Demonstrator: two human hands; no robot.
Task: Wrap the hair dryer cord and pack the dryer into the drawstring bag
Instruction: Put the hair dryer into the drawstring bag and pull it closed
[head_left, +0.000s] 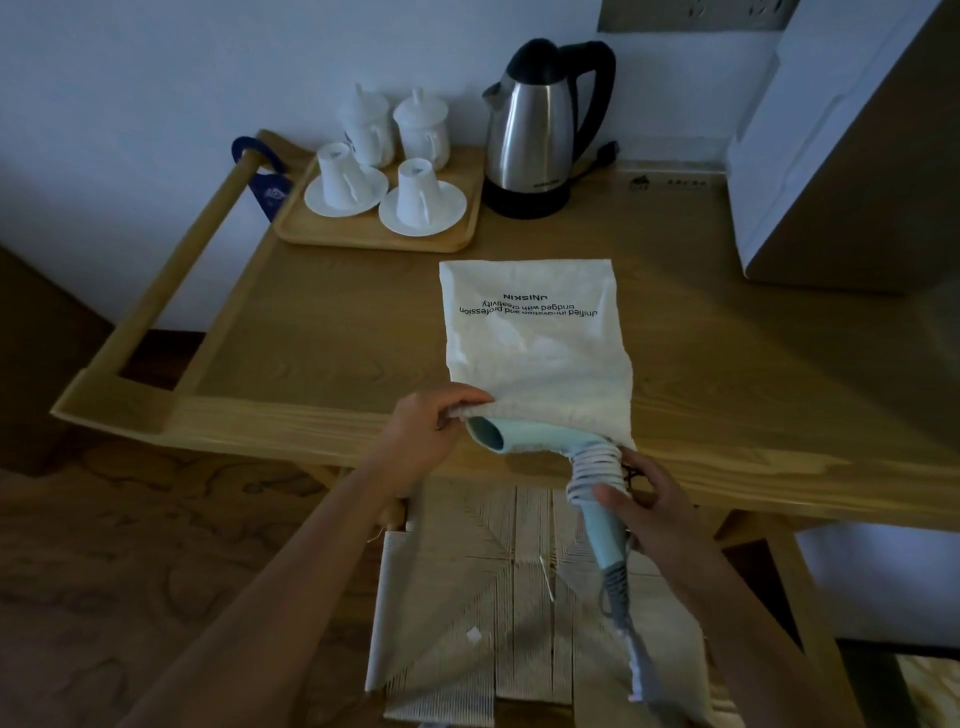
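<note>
Lying on the tabletop (332, 332), the drawstring bag (535, 338) is being pinched at its mouth by the left hand (426, 426); the hair dryer (550, 447), cord (595, 470) wrapped, is being gripped by the right hand (641, 506) at that mouth.

Single head-worn wide-angle view, looking forward and down from above the counter (322, 332), close over both forearms at the near edge, reaching back to the kettle (535, 130) and wall behind, floor at left

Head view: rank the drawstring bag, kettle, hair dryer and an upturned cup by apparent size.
1. drawstring bag
2. kettle and hair dryer: unsure, the dryer is nearer
3. upturned cup
</note>
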